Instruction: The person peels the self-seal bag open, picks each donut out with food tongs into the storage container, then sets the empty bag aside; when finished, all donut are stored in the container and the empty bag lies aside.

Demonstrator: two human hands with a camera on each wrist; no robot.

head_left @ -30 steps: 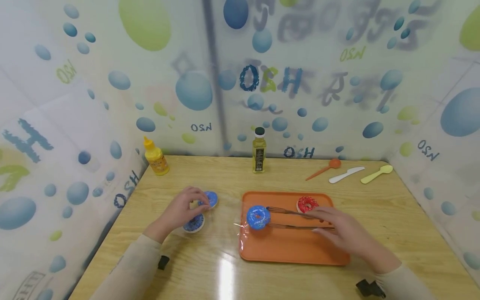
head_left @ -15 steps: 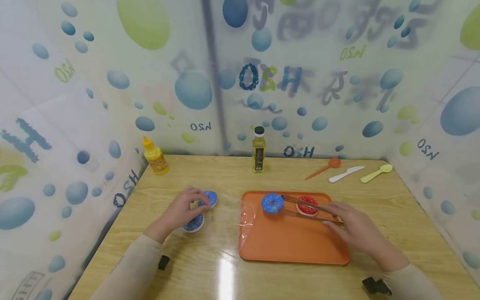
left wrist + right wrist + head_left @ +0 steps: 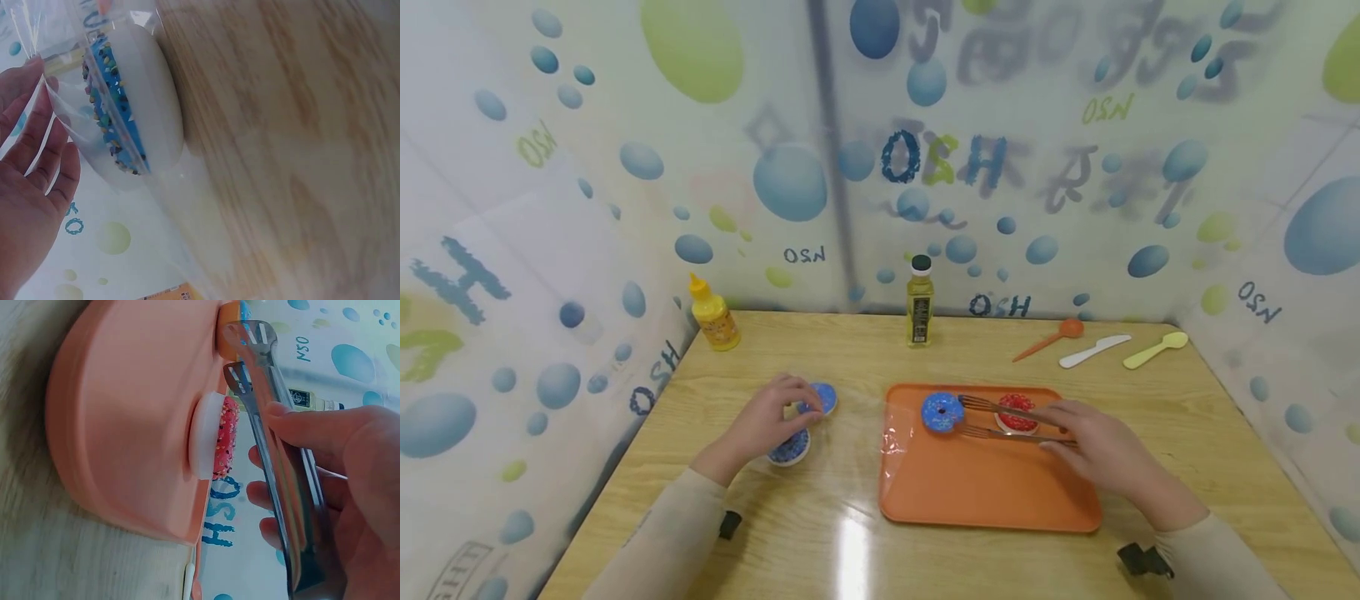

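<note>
My left hand pinches the edge of a clear plastic bag. Inside the bag are a dark blue sprinkled toy donut and a lighter blue donut, both partly covered by the hand in the head view. My right hand grips metal tongs, thumb on one arm and fingers on the other. At the tongs' spread tips, a bright blue donut is at the back left of the orange tray. A red sprinkled donut rests on the tray, behind the tongs in the head view.
A yellow squeeze bottle stands at the back left and an oil bottle at the back middle. An orange spoon, white knife and yellow spoon lie at the back right. Patterned walls enclose the table.
The tongs and the bright blue donut have moved right and back over the tray, then slightly forward, to beside the red donut. My left hand stays at the bag.
</note>
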